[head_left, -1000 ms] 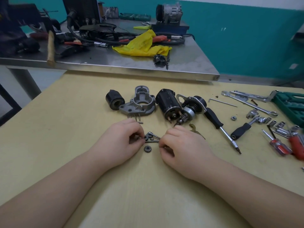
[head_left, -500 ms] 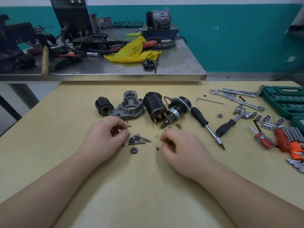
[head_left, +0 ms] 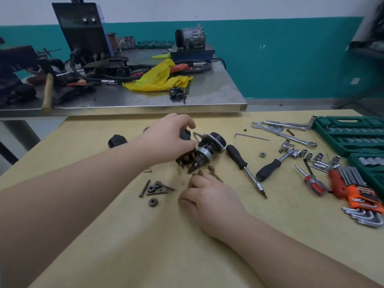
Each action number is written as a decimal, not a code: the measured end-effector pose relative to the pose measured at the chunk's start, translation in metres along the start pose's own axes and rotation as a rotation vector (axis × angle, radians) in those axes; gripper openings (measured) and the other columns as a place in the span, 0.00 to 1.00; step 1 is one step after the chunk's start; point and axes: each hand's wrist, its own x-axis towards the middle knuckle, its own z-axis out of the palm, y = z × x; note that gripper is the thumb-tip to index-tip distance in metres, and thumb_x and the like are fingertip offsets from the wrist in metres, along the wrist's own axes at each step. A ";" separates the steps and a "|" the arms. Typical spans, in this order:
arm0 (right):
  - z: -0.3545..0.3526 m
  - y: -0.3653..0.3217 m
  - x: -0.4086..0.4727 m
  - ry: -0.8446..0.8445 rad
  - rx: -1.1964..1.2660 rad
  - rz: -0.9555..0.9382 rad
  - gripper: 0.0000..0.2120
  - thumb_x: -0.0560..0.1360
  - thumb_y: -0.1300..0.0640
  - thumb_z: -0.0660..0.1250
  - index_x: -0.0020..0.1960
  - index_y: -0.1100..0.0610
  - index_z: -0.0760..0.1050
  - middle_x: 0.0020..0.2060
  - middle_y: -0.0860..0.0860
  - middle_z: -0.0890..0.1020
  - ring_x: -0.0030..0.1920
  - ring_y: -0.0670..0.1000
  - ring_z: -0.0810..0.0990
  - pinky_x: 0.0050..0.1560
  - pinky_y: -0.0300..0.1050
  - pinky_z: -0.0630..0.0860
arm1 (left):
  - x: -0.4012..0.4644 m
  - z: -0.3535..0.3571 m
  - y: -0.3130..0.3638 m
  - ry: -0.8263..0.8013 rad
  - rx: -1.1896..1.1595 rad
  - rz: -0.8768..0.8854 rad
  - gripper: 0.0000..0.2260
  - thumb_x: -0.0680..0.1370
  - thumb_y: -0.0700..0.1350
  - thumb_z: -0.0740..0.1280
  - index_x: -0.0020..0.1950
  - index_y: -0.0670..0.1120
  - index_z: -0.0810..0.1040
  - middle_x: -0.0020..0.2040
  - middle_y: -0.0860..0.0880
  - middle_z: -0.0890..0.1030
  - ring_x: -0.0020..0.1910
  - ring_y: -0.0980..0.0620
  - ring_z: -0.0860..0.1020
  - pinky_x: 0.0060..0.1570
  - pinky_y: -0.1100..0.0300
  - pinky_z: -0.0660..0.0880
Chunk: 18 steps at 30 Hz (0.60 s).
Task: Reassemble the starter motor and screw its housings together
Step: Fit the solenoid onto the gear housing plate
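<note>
My left hand (head_left: 170, 138) reaches over the table and grips the black cylindrical motor body (head_left: 185, 157), hiding most of it and the grey nose housing behind it. Right of it lies the pinion drive assembly (head_left: 207, 151) with its black end piece. A black cap (head_left: 116, 140) sits at the far left. Small gears (head_left: 153, 188), one separate gear (head_left: 153, 202) and long pins (head_left: 144, 188) lie in front. My right hand (head_left: 209, 196) rests on the table with fingers curled, near a small brown lever piece (head_left: 215, 172); whether it holds anything is hidden.
A black-handled driver (head_left: 241, 161), a ratchet handle (head_left: 270, 169), sockets, wrenches (head_left: 286, 134), a hex key, red screwdrivers (head_left: 314, 185) and an orange hex key set (head_left: 361, 196) lie to the right. Green socket cases (head_left: 353, 134) stand at far right. A cluttered steel bench (head_left: 145, 100) stands behind.
My left hand left the small gears and pins, moved up and right, and took hold of the black motor body. My right hand stayed low on the table.
</note>
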 end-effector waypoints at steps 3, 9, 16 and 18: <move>0.001 0.003 -0.003 0.001 -0.007 0.009 0.16 0.87 0.47 0.57 0.62 0.46 0.83 0.55 0.45 0.77 0.61 0.51 0.72 0.51 0.45 0.69 | 0.029 0.007 0.019 -0.099 0.030 -0.034 0.27 0.77 0.58 0.74 0.75 0.57 0.73 0.70 0.52 0.75 0.62 0.50 0.78 0.59 0.51 0.78; -0.001 0.006 -0.003 0.015 0.041 0.015 0.14 0.87 0.50 0.58 0.61 0.49 0.83 0.56 0.47 0.78 0.61 0.52 0.72 0.49 0.42 0.64 | 0.064 0.048 0.049 -0.402 0.470 0.159 0.37 0.74 0.63 0.76 0.80 0.58 0.66 0.68 0.49 0.73 0.67 0.44 0.73 0.63 0.45 0.77; -0.006 0.008 -0.002 -0.004 0.187 0.076 0.11 0.85 0.50 0.63 0.59 0.51 0.84 0.55 0.47 0.79 0.62 0.51 0.73 0.57 0.48 0.74 | 0.090 0.053 0.054 -0.516 0.389 0.091 0.18 0.74 0.52 0.79 0.61 0.55 0.80 0.55 0.52 0.82 0.52 0.48 0.82 0.49 0.52 0.82; -0.007 0.008 -0.002 -0.016 0.225 0.091 0.11 0.84 0.50 0.65 0.59 0.52 0.84 0.56 0.48 0.79 0.63 0.51 0.73 0.60 0.49 0.74 | 0.089 0.055 0.050 -0.482 0.349 0.122 0.14 0.76 0.53 0.78 0.59 0.54 0.82 0.53 0.52 0.83 0.51 0.47 0.82 0.52 0.50 0.82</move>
